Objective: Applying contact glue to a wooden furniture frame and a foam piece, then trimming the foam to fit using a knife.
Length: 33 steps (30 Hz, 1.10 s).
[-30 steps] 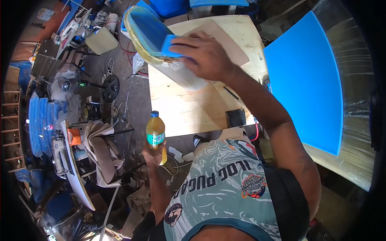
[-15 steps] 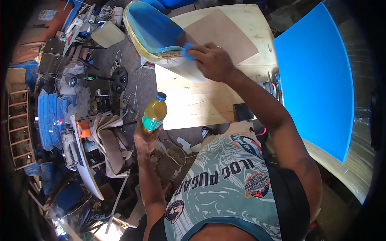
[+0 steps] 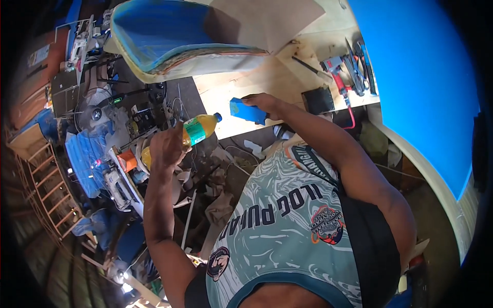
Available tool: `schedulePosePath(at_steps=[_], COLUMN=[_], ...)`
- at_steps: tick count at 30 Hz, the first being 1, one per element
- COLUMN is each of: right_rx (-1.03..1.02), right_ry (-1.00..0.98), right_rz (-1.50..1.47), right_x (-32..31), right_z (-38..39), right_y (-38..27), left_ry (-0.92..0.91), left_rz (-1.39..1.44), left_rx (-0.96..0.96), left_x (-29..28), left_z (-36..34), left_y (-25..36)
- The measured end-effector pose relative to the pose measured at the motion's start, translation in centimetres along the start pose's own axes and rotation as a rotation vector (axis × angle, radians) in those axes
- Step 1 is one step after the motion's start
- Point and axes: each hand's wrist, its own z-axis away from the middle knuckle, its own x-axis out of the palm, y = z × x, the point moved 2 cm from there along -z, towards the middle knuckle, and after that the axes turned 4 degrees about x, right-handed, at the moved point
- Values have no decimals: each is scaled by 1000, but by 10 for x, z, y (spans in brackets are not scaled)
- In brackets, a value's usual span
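My left hand (image 3: 167, 146) is wrapped round a clear plastic bottle (image 3: 197, 130) of yellow liquid, green-labelled and blue-capped. The bottle lies nearly on its side, its cap end pointing right. Close to the cap, my right hand (image 3: 267, 105) grips a blue foam piece (image 3: 245, 111) with a yellowish patch on its face. A small gap separates cap and foam. Beyond both hands, a curved foam seat shape (image 3: 154, 31), blue inside with a yellow-streaked rim, rests on the pale wooden tabletop (image 3: 221, 87).
A brown sheet (image 3: 277, 20) lies beside the seat shape. At the right of the tabletop are a red-and-grey air stapler (image 3: 335, 69) with a red hose, several hand tools (image 3: 359, 64) and a dark block (image 3: 318, 100). A large blue sheet (image 3: 421, 77) stands at far right; a fan (image 3: 95, 110) is left.
My right hand has drawn the blue foam back from the seat shape's edge toward me. My left hand has tipped the bottle from upright toward the foam. The view has shifted.
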Motion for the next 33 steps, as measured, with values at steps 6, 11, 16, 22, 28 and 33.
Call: schedulePosePath(at_steps=[6, 11, 16, 22, 28, 33], right_rx=[-10, -8, -26, -32, -149, -169], right_ry=[-166, -206, -253, -274, -310, -192], right_rz=[-132, -166, -179, -212, -139, 125], right_x=[4, 6, 8, 16, 24, 27], right_z=[-6, 4, 3, -4, 1, 15], right_y=[8, 0, 0, 2, -5, -22], left_ry=[3, 15, 19, 73, 8, 69], left_rz=[-44, -48, -31, -15, 38, 77], left_rx=[72, 65, 53, 80, 8, 22], left_x=[-11, -12, -12, -16, -13, 4], left_z=[-18, -17, -12, -6, -3, -4], left_y=[7, 4, 0, 5, 1, -10])
